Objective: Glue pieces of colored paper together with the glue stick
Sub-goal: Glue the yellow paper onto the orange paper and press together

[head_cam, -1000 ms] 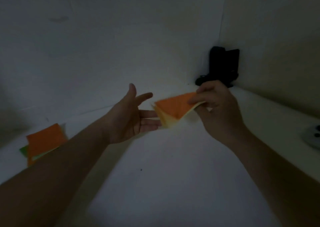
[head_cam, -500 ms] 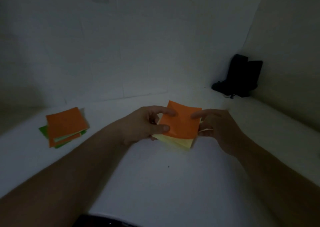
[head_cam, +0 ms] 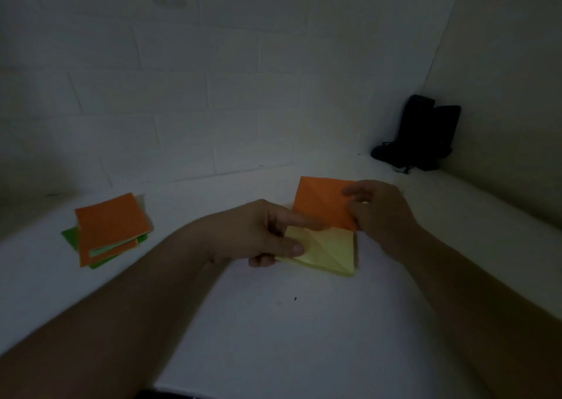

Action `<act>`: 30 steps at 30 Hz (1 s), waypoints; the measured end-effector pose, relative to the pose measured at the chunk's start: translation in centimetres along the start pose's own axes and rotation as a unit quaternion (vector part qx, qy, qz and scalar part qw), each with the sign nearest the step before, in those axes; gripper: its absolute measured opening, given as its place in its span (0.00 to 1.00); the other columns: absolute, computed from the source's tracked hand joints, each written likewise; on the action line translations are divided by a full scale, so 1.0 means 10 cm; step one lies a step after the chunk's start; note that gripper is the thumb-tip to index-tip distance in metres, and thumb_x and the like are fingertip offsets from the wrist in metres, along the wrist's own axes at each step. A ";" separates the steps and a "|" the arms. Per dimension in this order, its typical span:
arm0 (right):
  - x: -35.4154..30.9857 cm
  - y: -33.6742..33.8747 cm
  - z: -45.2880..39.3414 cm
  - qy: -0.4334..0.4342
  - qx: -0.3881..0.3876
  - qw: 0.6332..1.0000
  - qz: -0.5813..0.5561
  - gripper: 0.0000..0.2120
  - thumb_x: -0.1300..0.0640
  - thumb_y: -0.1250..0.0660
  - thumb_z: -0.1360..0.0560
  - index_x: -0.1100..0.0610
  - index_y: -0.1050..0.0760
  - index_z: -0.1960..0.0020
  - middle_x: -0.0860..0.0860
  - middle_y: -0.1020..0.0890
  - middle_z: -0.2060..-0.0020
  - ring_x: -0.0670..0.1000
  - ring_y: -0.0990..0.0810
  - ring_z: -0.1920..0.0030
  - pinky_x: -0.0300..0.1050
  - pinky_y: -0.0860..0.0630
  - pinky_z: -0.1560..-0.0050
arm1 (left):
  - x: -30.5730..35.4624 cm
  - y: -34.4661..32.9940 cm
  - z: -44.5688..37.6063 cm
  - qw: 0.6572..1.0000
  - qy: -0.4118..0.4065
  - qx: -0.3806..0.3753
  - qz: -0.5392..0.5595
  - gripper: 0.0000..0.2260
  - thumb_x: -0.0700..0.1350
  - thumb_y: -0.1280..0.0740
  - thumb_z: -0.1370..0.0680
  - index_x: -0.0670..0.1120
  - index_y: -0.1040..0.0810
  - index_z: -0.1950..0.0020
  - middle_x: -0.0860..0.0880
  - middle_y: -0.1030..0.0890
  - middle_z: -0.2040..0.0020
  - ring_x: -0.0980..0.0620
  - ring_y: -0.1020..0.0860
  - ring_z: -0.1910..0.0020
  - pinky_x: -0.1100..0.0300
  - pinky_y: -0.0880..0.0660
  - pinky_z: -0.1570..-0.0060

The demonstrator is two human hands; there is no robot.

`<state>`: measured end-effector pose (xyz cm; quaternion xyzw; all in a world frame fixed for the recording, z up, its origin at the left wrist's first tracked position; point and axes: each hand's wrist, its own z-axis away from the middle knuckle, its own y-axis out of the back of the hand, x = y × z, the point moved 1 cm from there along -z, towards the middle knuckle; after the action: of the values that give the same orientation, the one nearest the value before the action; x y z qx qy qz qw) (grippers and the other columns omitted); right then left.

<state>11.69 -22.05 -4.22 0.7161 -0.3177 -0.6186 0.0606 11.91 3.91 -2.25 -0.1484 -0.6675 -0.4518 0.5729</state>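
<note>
Above the table (head_cam: 304,338), left hand (head_cam: 258,234) fingers pinch the yellow paper (head_cam: 328,251), right hand (head_cam: 383,213) fingers pinch the orange paper (head_cam: 319,204).

White worktop (head_cam: 273,331), dimly lit, running back to a white brick wall. On its left lies a loose stack of paper squares (head_cam: 111,230), orange on top, green edges poking out underneath. Far right corner, a black object (head_cam: 422,134) sits against the wall.
</note>
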 end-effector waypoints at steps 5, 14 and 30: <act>0.08 -0.07 0.07 0.037 -0.036 0.994 0.093 0.22 0.63 0.33 0.23 0.48 0.22 0.31 0.51 0.20 0.36 0.50 0.18 0.44 0.37 0.21 0.48 | 0.05 -0.04 0.01 0.998 0.057 -0.023 -0.012 0.17 0.43 0.27 0.21 0.52 0.19 0.32 0.45 0.29 0.69 0.51 0.29 0.75 0.63 0.33 0.76; -0.15 0.04 0.30 0.174 -0.046 0.963 0.201 0.08 0.53 0.28 0.23 0.46 0.19 0.44 0.47 0.23 0.51 0.47 0.23 0.54 0.41 0.26 0.51 | 0.06 -0.08 -0.01 0.996 0.069 0.017 -0.051 0.16 0.44 0.24 0.23 0.52 0.17 0.36 0.48 0.18 0.66 0.51 0.21 0.70 0.61 0.24 0.70; -0.29 0.11 0.37 -0.140 -0.054 0.913 -0.379 0.13 0.65 0.36 0.21 0.50 0.18 0.55 0.55 0.17 0.56 0.56 0.20 0.56 0.49 0.21 0.63 | 0.11 -0.22 -0.02 0.999 -0.036 0.037 0.010 0.20 0.27 0.29 0.24 0.43 0.18 0.36 0.53 0.14 0.51 0.63 0.19 0.59 0.70 0.24 0.55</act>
<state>7.73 -20.25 -2.02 0.6846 0.0062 -0.7052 -0.1843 10.15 2.20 -2.19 -0.1505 -0.7025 -0.4155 0.5579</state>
